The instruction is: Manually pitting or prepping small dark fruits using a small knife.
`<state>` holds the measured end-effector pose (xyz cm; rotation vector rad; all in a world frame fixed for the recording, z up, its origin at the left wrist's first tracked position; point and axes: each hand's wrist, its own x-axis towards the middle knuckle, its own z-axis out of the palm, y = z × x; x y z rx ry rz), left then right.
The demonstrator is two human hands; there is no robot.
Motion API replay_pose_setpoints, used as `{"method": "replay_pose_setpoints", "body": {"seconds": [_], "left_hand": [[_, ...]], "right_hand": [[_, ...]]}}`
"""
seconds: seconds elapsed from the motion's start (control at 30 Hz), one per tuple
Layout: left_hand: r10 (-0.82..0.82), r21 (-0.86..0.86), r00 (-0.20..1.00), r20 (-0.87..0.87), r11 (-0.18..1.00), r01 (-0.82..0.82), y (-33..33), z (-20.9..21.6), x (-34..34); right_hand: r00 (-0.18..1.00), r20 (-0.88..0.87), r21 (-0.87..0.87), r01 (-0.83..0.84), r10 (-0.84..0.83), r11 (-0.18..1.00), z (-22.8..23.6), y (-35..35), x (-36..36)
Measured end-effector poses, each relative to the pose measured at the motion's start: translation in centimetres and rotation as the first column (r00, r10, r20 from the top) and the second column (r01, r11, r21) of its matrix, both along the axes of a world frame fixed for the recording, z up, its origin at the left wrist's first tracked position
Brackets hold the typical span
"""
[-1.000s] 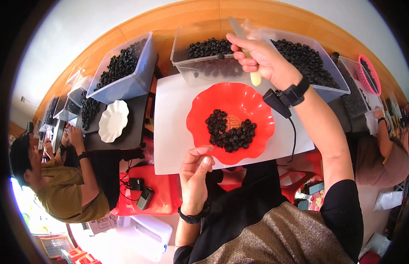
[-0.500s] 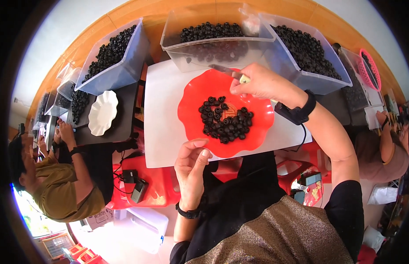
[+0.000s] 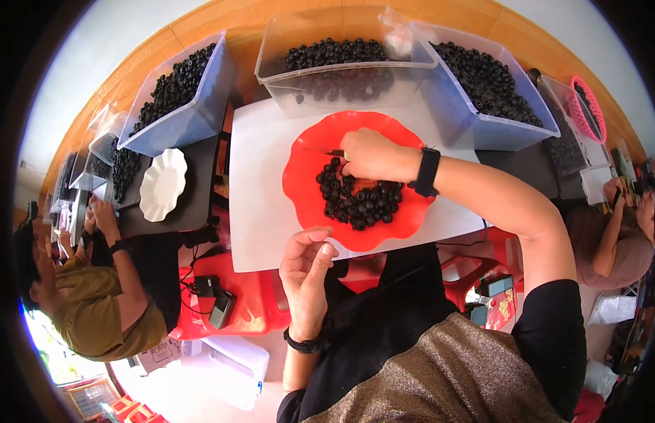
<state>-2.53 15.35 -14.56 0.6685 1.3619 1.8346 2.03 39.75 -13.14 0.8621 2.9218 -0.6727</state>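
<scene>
A red plate with a scalloped rim (image 3: 303, 189) lies on the white tabletop. On it is a pile of small, black, round pieces (image 3: 359, 206), several with a hollow at one end; their exact kind I cannot tell. My right hand (image 3: 375, 156) is closed around a small knife (image 3: 324, 151), its blade jutting out to the left over the plate. The fingertips reach down at the top edge of the pile, and the knife's handle is hidden in the hand. My left hand (image 3: 306, 271) hovers at the plate's near edge, palm up, fingers loosely curled and apart, nothing visible in it.
Clear and bluish bins of black pieces (image 3: 348, 84) (image 3: 179, 116) (image 3: 475, 127) line the far side. A white scalloped dish (image 3: 162, 185) stands left on a dark table. People sit at both sides. Red stools (image 3: 232, 310) stand below, with black devices on one.
My right hand has moved left and down, bringing the knife from the plate's far edge to the pile. The left hand has stayed in place.
</scene>
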Motion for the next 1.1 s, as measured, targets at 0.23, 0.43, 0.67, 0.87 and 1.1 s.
{"method": "replay_pose_setpoints", "body": {"seconds": [0.23, 0.43, 0.67, 0.87, 1.1], "left_hand": [[0.009, 0.028, 1.0, -0.005, 1.0, -0.009, -0.2, -0.5, 0.0], [0.148, 0.066, 0.988, -0.038, 0.987, -0.145, -1.9, -0.8, -0.6], [0.377, -0.066, 0.923, -0.08, 0.922, -0.382, -8.0, -3.4, -4.4], [0.515, -0.165, 0.857, -0.027, 0.843, -0.512, -10.8, -4.8, -6.8], [0.485, -0.004, 0.865, -0.131, 0.872, -0.49, -8.0, -4.7, -5.8]], "right_hand": [[0.998, -0.017, 0.041, -0.059, 0.059, 0.997, 0.6, -1.2, 0.3], [0.992, -0.103, 0.006, -0.066, 0.066, 0.998, 1.4, -0.7, 1.3], [0.971, -0.218, -0.524, -0.034, -0.095, 0.851, 6.1, 0.8, 2.8], [0.827, -0.473, -0.648, -0.093, -0.304, 0.756, 11.9, 4.0, 0.3], [0.575, -0.642, -0.648, -0.055, -0.507, 0.759, 11.6, 9.5, -4.3]]}}
